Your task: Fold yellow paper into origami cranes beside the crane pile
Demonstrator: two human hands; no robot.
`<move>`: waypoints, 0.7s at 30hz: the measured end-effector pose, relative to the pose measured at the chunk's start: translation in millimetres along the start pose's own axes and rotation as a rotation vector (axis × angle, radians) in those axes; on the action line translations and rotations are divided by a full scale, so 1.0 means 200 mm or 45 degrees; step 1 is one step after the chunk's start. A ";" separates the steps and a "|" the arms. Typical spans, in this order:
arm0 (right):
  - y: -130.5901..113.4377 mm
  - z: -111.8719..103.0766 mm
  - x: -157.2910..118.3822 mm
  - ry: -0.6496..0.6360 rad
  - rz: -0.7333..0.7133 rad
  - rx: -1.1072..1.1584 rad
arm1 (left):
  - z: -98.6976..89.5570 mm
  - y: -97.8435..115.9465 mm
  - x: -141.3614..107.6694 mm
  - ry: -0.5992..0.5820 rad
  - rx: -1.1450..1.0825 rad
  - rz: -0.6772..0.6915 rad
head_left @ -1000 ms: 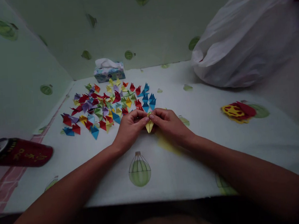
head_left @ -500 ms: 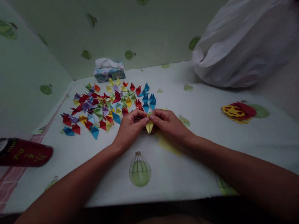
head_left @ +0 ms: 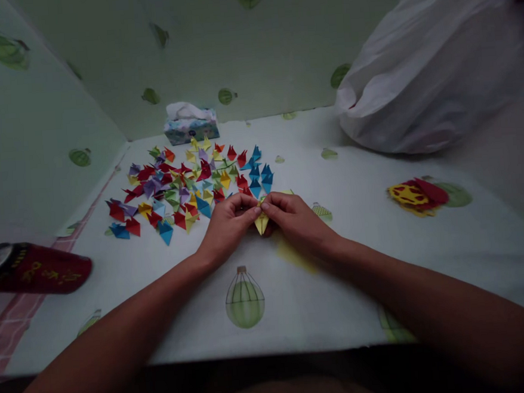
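Note:
Between my two hands is a small piece of folded yellow origami paper (head_left: 261, 224), its pointed end facing me. My left hand (head_left: 230, 225) pinches its left side with thumb and forefinger. On the opposite side my right hand (head_left: 297, 221) grips it the same way, the thumb tips almost meeting. The paper's upper part is partly hidden by my fingers. Just beyond and left of my hands lie many small folded paper cranes (head_left: 183, 184) in red, blue, yellow, green, purple and orange. Under my right hand a flat yellow sheet (head_left: 295, 257) shows on the table.
A tissue box (head_left: 191, 127) stands at the back against the wall. On the left lies a red drink can (head_left: 47, 268). A large white plastic bag (head_left: 407, 84) fills the back right. Red and yellow cut-out pieces (head_left: 417, 196) lie on the right of the white tablecloth (head_left: 176, 322).

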State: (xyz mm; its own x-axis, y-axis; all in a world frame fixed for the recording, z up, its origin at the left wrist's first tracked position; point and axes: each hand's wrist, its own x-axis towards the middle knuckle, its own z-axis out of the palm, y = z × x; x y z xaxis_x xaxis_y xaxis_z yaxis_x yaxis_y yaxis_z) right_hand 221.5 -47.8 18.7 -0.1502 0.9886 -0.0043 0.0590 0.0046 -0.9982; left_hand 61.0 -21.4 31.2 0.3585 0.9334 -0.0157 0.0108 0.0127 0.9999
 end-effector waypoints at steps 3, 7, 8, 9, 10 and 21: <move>-0.01 0.00 0.00 0.015 -0.019 0.001 | 0.00 0.00 0.00 0.017 -0.028 -0.010; -0.03 0.00 -0.01 0.060 -0.054 -0.036 | 0.01 0.00 0.00 0.049 -0.066 -0.006; -0.03 0.00 -0.01 0.065 -0.058 -0.035 | 0.01 0.00 0.00 0.055 -0.072 0.000; -0.04 0.00 -0.01 0.067 -0.059 -0.029 | 0.00 -0.01 0.00 0.059 -0.076 0.006; -0.04 0.00 -0.01 0.068 -0.056 -0.022 | 0.00 -0.01 0.00 0.062 -0.077 0.014; -0.05 -0.02 -0.01 0.081 -0.147 -0.145 | 0.00 -0.01 -0.01 0.058 -0.039 0.071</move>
State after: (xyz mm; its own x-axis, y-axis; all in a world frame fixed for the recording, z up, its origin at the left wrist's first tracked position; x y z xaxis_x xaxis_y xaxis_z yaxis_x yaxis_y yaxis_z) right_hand 224.1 -49.0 29.7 -0.1003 0.9880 0.1174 0.1565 0.1322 -0.9788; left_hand 60.8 -23.6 29.9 0.3148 0.9483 0.0397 -0.0366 -0.0297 0.9989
